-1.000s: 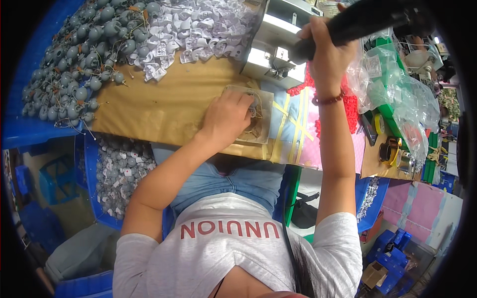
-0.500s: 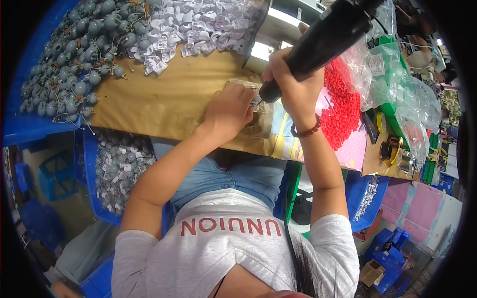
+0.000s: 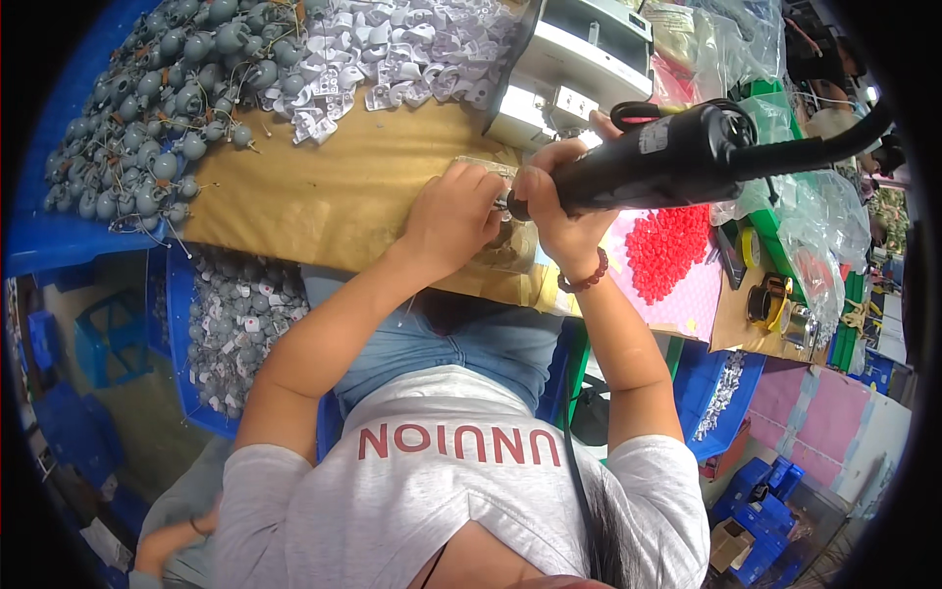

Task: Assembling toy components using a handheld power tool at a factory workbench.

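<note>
My right hand (image 3: 567,218) is wrapped round a black electric screwdriver (image 3: 643,165), which lies tilted with its cable end off to the right. Its tip points left, at my left fingertips. My left hand (image 3: 453,218) is closed, its fingers pressed together over a small piece at a clear block-like holder (image 3: 512,253) on the bench. The fingers mostly hide that piece, so I cannot make out its kind. Tip and fingertips are very close; whether the tip touches the piece cannot be seen.
Grey round parts with wires (image 3: 147,128) and white plastic parts (image 3: 392,49) are heaped at the far left. A white machine (image 3: 549,74) stands behind my hands. Small red parts (image 3: 667,250) and tape rolls (image 3: 770,294) lie right. A blue bin (image 3: 177,363) hangs below the bench.
The screwdriver has swung from steeply raised to nearly level, its rear end dropping rightward. My right hand has shifted slightly left with it; my left hand stays in place.
</note>
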The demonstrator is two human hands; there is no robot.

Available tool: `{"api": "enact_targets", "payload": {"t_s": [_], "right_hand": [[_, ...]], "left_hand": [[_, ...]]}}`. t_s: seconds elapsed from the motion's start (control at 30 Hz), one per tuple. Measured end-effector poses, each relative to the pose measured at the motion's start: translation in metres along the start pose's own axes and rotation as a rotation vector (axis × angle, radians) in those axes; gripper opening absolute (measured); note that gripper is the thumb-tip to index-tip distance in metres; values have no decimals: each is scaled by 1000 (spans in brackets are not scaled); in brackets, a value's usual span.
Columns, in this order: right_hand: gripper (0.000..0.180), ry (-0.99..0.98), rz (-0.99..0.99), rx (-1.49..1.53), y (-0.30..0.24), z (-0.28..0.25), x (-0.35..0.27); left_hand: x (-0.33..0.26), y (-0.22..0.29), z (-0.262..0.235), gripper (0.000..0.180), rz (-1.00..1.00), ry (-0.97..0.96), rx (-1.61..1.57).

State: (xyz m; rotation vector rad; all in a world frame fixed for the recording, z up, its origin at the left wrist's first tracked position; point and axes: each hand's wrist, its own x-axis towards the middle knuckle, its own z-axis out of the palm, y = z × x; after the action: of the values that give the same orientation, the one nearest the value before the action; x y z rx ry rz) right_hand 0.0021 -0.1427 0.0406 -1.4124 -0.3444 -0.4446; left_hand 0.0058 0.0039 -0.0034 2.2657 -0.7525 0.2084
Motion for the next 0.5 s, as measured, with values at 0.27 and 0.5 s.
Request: {"api": "enact_targets", "payload": {"t_s": [0.27,0.5], "right_hand": [[79,-41,7,-142,1,-4,-1],[23,272,138,-131,-13,-31,31]], "left_hand": [[1,2,-1,34,-26,-15,-16],[-4,3,-1,36,-56,67,-66]]}}
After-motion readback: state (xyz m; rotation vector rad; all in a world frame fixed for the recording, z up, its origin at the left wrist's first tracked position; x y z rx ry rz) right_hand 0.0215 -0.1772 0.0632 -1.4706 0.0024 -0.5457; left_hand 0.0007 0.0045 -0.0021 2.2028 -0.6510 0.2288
